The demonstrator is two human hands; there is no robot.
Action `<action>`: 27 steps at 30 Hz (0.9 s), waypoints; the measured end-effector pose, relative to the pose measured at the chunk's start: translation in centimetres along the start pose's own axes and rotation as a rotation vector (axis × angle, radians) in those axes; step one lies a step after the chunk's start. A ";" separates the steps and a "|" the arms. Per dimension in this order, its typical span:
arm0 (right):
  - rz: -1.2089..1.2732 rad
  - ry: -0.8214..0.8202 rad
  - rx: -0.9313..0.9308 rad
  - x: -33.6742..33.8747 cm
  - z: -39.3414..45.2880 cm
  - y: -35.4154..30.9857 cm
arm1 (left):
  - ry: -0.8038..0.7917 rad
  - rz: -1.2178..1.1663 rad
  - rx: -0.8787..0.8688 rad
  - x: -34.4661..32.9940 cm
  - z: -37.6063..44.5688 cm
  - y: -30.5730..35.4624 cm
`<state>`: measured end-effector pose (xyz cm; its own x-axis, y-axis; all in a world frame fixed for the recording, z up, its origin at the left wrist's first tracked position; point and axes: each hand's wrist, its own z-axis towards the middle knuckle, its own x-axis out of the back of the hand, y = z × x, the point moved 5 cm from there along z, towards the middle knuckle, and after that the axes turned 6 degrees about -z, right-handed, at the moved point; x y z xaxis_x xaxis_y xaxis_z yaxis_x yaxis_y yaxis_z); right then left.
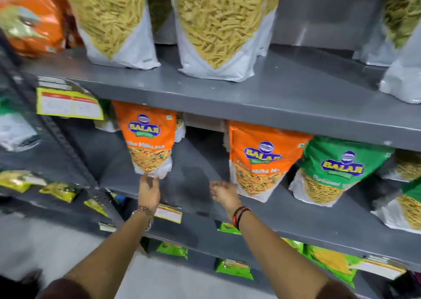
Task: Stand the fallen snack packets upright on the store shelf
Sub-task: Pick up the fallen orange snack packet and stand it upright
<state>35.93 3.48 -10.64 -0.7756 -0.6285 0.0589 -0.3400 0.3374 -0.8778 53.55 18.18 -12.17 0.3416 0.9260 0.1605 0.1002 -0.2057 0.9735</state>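
Observation:
An orange Balaji mix packet [149, 139] stands upright on the grey middle shelf [196, 184]. My left hand [149, 191] is at its bottom edge, fingertips touching the white base. A second orange packet [259, 159] stands upright to the right. My right hand [224, 194] hovers just left of its base, fingers loosely curled and holding nothing. Beside that packet a green Balaji packet [330, 171] leans back.
The upper shelf [227, 93] carries several large green-topped sev packets [221, 27] and an orange packet [27, 18] at the left. More sev packets [407, 209] lie at the right of the middle shelf. Small yellow and green packets [234, 269] fill the lower shelves. A yellow price label [68, 103] hangs at the left.

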 end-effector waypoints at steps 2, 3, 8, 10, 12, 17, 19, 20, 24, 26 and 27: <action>-0.082 -0.003 0.036 -2.5 0.9 -0.8 | -0.047 0.075 -0.014 2.1 2.1 0.3; -0.121 0.005 0.054 -3.8 1.1 -1.4 | -0.076 0.112 -0.024 3.1 3.1 0.5; -0.149 -0.049 0.116 -11.0 2.2 -3.2 | -0.229 0.136 -0.146 6.1 8.4 1.9; -0.133 -0.070 0.144 -13.1 2.6 -3.6 | -0.341 0.186 -0.119 6.4 10.7 1.7; -0.123 -0.044 0.174 -15.1 3.4 -4.0 | -0.434 0.195 -0.066 6.5 13.2 1.3; -0.157 0.114 0.176 -17.2 4.8 -4.1 | -0.591 0.165 -0.019 5.7 16.4 0.5; -0.152 0.170 0.173 -17.4 5.2 -4.0 | -0.583 0.195 -0.023 5.4 17.2 0.1; -0.159 0.196 0.179 -17.4 5.4 -4.1 | -0.577 0.209 -0.034 5.2 17.4 0.0; -0.188 0.232 0.209 -16.9 6.4 -4.7 | -0.548 0.220 -0.105 4.1 17.7 0.5; -0.195 0.235 0.224 -16.8 6.9 -4.8 | -0.560 0.204 -0.113 3.7 17.7 0.8; -0.199 0.232 0.235 -16.7 7.1 -4.8 | -0.562 0.197 -0.111 3.7 17.7 0.8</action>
<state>54.27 7.37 -10.81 -0.8157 -0.4814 0.3209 -0.3852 0.0381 -0.9220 71.45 15.80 -13.66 0.7882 0.5585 0.2586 -0.1032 -0.2942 0.9501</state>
